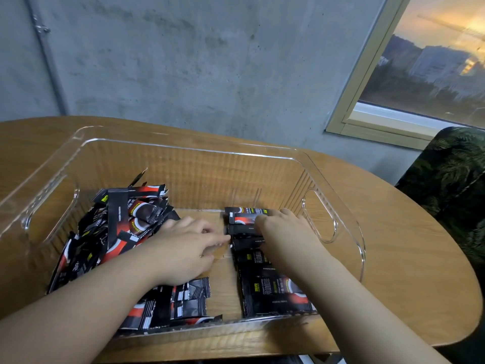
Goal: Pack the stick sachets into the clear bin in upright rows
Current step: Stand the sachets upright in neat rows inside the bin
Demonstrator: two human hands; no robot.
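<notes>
A clear bin (333, 179) stands on the wooden table (409, 248). Inside it on the left lies a loose heap of black-and-red stick sachets (118, 227). Along the right side a row of sachets (262, 282) stands packed on edge. My right hand (280, 224) rests on the far end of that row, fingers curled over the top sachets (245, 218). My left hand (189, 245) reaches across the bin floor, its fingertips touching the left edge of the row. More sachets (181, 303) lie under my left forearm.
A grey concrete wall rises behind the table. A window (420, 74) is at the upper right. A dark leaf-patterned chair (454, 185) stands to the right of the table. The bin has handle cut-outs at both ends (319, 214).
</notes>
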